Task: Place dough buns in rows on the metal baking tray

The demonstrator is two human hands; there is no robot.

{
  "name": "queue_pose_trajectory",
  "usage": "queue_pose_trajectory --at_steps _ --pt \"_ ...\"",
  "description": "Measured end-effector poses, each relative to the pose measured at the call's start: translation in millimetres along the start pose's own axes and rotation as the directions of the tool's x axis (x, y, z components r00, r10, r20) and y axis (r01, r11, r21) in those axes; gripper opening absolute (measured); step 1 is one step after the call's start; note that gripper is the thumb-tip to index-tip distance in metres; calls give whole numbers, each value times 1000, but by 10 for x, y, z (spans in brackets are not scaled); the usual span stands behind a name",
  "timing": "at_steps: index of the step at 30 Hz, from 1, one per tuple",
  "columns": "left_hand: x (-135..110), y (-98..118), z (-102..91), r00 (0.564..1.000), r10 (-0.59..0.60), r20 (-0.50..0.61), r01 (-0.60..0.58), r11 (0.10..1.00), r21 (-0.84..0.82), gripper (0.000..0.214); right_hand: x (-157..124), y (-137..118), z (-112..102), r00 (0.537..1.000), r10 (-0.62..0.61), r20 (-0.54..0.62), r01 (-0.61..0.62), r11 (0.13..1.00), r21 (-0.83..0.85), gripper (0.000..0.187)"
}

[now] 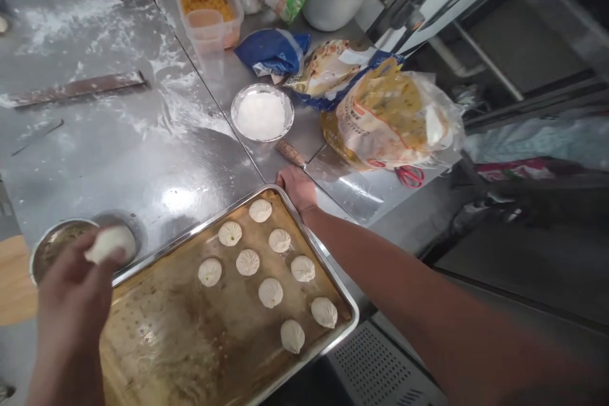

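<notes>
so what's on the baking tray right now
Nine pleated dumplings sit apart on the oiled baking tray. The left hand, holding another dumpling, covers the tray's near-left corner.

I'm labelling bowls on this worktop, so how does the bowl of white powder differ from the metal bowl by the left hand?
The bowl of white powder stands in full view beyond the tray, filled nearly to its rim with white. The metal bowl sits left of the tray, partly hidden by the left hand holding a dough piece, and its contents look dark. Both are round and stand upright on the steel table.
</notes>
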State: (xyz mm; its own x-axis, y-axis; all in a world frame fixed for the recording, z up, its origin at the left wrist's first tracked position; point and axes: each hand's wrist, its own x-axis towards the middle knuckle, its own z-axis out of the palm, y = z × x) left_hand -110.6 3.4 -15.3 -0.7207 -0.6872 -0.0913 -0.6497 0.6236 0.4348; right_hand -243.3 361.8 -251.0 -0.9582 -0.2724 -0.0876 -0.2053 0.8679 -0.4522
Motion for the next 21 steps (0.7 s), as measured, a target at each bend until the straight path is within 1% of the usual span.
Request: queue_pose_trajectory --at_steps 1,2,3,4,6,8,9,11,13,15,18,21 --pt "-312 -49 -35 990 -76 118 75 997 14 59 1 2 5 1000 0 1 0 1000 -9 17" --pt "-597 -115 -37 969 -99 227 96 995 26 62 2 4 8 1000 -2 4 2 1000 -16 17" --pt "-855 -196 -4 948 -72 310 64 997 36 60 2 5 10 1000 -4 7 4 1000 -22 17" --pt "-1090 -291 56 927 -13 374 -1 999 35 57 1 4 9 1000 -6 10 7 1000 -25 17" --pt "-1509 -502 234 887 173 429 -200 980 18 44 -3 -4 -1 1000 -11 16 11 1000 -25 18" --pt "-1878 -700 434 831 327 450 -366 931 -2 36 -8 -17 -16 1000 -11 20 12 1000 -24 19" --pt "-2044 -780 528 805 375 460 -419 908 -8 36 -9 -24 -24 1000 -11 22 11 1000 -23 19" --pt "-2323 -891 689 766 432 476 -483 875 -17 40 -10 -35 -35 1000 -7 24 7 1000 -25 19" --pt "-2511 -939 808 751 449 485 -504 864 -21 44 -6 -42 -40 1000 -2 28 3 1000 -26 19" --pt "-2605 -946 884 744 446 498 -499 866 -29 45 -2 -44 -42 999 3 36 -2 1000 -28 19" --pt "-2626 -930 942 720 431 544 -497 867 -30 45 4 -47 -48 999 15 53 -13 999 -31 20" --pt "-2612 -918 971 682 456 571 -536 844 -34 44 -2 -62 -76 997 24 73 -22 999 -30 20"
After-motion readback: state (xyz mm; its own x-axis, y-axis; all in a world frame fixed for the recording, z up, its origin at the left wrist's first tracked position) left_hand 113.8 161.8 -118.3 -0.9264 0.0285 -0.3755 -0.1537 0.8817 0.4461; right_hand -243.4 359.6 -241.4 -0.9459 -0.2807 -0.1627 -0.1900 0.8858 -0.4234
